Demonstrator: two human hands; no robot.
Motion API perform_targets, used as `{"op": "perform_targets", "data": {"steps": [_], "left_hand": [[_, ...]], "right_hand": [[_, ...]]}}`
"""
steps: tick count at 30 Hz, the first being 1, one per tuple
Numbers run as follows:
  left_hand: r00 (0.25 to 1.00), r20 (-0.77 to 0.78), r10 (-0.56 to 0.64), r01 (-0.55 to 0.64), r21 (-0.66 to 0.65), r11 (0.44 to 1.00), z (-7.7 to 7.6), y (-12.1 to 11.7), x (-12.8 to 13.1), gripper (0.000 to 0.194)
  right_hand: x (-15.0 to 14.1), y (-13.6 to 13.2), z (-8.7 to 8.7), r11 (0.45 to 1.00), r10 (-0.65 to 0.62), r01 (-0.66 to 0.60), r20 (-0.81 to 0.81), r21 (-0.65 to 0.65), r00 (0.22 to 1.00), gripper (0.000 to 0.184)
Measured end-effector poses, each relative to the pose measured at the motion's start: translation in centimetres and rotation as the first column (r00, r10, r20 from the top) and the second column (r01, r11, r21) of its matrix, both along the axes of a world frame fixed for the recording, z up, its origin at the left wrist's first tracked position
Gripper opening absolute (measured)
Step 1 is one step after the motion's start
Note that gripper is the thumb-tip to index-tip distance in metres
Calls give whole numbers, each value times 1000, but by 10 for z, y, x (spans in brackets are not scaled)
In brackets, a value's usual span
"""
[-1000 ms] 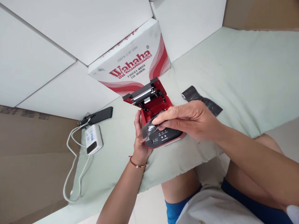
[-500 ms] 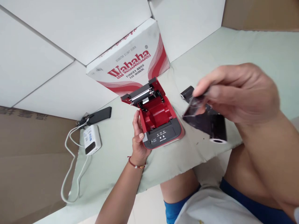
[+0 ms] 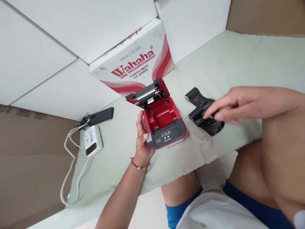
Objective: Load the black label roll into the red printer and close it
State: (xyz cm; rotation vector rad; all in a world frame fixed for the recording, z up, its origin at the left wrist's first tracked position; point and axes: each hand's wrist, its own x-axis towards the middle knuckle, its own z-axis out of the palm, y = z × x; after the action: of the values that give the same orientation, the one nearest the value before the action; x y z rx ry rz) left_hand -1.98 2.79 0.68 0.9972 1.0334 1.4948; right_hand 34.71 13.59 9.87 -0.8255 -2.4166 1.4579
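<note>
My left hand (image 3: pixel 143 143) grips the front left side of a small red and black label printer (image 3: pixel 168 135), thumb on its grey corner. The printer's lid (image 3: pixel 147 95) stands raised, showing a roller inside it and a bare red compartment (image 3: pixel 163 116) below. To the right lie black ribbon rolls (image 3: pixel 196 114) with loose, crinkled black film (image 3: pixel 212 128) around them on the cloth. Over these hovers my right hand (image 3: pixel 231 106), slightly blurred, fingers stretched out and holding nothing. Its fingertips are at the nearer roll; whether they touch it I cannot tell.
Behind the printer stands a white and red carton (image 3: pixel 133 63) against white panels. On the left are a white power bank (image 3: pixel 93 140) with a looped white cable (image 3: pixel 68 159) and a black phone-like slab (image 3: pixel 102 116). A pale green cloth (image 3: pixel 128 127) covers the table.
My right hand has lowered and let go of the dark film it was pinching. The film and its roll now lie on the cloth. My left hand keeps its hold on the printer.
</note>
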Motion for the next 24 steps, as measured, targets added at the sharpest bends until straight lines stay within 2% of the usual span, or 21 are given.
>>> {"op": "perform_targets", "data": {"steps": [1, 2, 3, 4, 5, 6, 7, 10, 12, 14, 17, 19, 22, 24], "left_hand": [[1000, 5, -2, 2, 2, 1000, 0, 0, 0, 83], [1000, 6, -1, 1, 3, 1000, 0, 0, 0, 83], [1000, 3, 1, -1, 5, 1000, -1, 0, 0, 83], [1000, -3, 2, -2, 7, 1000, -1, 0, 0, 83], [1000, -9, 1, -1, 8, 1000, -2, 0, 0, 83], [1000, -13, 0, 0, 8, 1000, -2, 1, -1, 83], [1000, -15, 2, -2, 9, 1000, -2, 1, -1, 83], [1000, -15, 10, -10, 3, 1000, -2, 2, -1, 83], [1000, -10, 10, -10, -5, 1000, -1, 2, -1, 82], [1000, -4, 6, -6, -9, 1000, 1, 2, 0, 82], [1000, -17, 3, -2, 7, 1000, 1, 2, 1, 82], [999, -36, 0, 1, 22, 1000, 0, 1, 1, 82], [998, -56, 1, 0, 24, 1000, -2, 0, 0, 83], [998, -64, 3, -2, 19, 1000, -2, 0, 1, 84]], "right_hand": [[-1, 4, -4, 980, -177, 180, -50, 80, 983, 37], [-3, 7, -10, 915, -363, 373, -90, 154, 927, 38], [-9, 12, -17, 810, -530, 540, -110, 230, 841, 36], [-16, 16, -24, 692, -654, 650, -109, 313, 749, 32], [-25, 20, -31, 600, -724, 693, -97, 400, 683, 28], [-35, 25, -38, 556, -741, 677, -81, 481, 666, 31], [-45, 29, -45, 568, -705, 613, -60, 548, 707, 40], [-70, 42, -59, 716, -446, 323, 50, 618, 893, 63], [-78, 49, -65, 776, -372, 209, 164, 595, 914, 61], [-76, 54, -70, 765, -416, 210, 218, 609, 883, 50], [-65, 61, -76, 679, -498, 243, 191, 693, 846, 40], [-55, 64, -73, 658, -544, 255, 213, 709, 811, 37], [-37, 60, -53, 671, -625, 347, 248, 655, 740, 36], [-22, 48, -32, 660, -664, 494, 133, 567, 735, 36]]}}
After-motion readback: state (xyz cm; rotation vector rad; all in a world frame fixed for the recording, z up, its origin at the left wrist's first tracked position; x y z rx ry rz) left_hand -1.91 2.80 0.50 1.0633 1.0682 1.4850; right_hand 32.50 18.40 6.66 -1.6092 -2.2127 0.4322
